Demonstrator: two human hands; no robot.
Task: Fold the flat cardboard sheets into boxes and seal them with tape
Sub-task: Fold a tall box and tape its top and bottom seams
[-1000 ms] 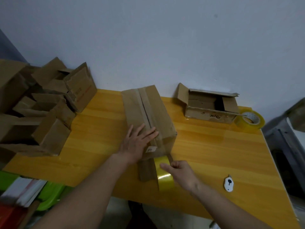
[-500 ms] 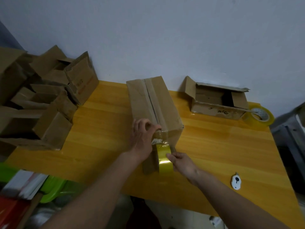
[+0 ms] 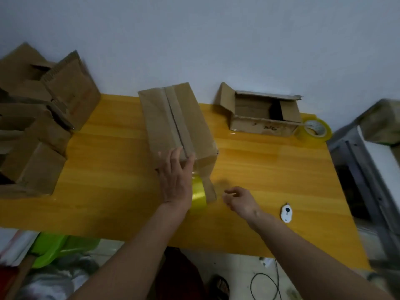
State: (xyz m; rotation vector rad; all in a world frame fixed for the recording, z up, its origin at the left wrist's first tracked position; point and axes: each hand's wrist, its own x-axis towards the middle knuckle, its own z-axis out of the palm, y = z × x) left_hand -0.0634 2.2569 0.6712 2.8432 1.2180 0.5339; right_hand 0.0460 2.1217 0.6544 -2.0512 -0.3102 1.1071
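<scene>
Left hand (image 3: pixel 176 180) flat on the box (image 3: pixel 176 124) at frame centre, pressing tape (image 3: pixel 198 194) down; right hand (image 3: pixel 239 201) loose, empty, lower centre-right; risk: unheld tape tail sags, sticks to table (image 3: pixel 270 169), seam lifts.

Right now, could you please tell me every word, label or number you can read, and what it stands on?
"nic", or similar: dark handwriting on the front wall of the open box, too smeared to be sure.
White cutter: a dark keyhole-shaped sign, no words.
Closed box and tape roll: no readable text.
</scene>
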